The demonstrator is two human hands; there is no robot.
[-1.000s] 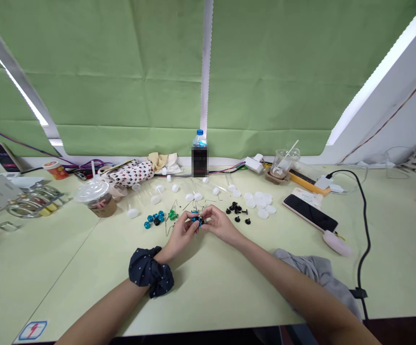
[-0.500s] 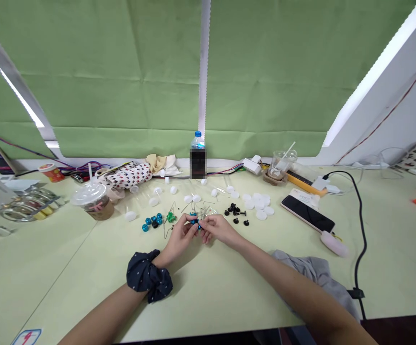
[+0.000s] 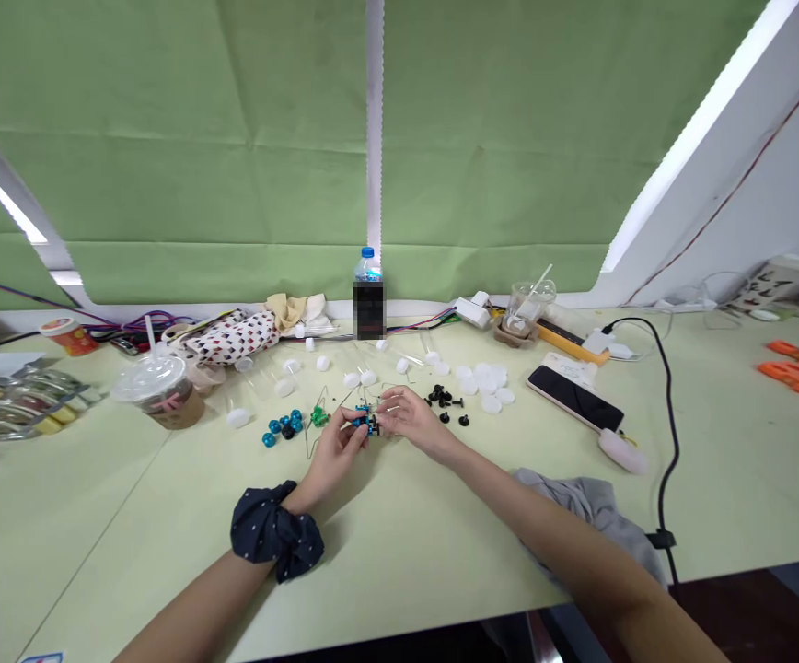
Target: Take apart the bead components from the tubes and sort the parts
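My left hand and my right hand meet over the pale green table, fingers pinched together on a small blue and black beaded piece on wire. A dark dotted scrunchie sits on my left wrist. Just left of the hands lie loose blue beads and a green bead cluster. Small black parts lie to the right, with several white caps beyond them. Thin bent wires lie around the hands.
An iced drink cup stands at the left, a water bottle at the back centre. A black phone and a black cable lie at the right, grey cloth under my right forearm, orange clips far right.
The view has swung right, so everything sits further left in the picture. Both hands stay pinched on the beaded piece, with small finger shifts.
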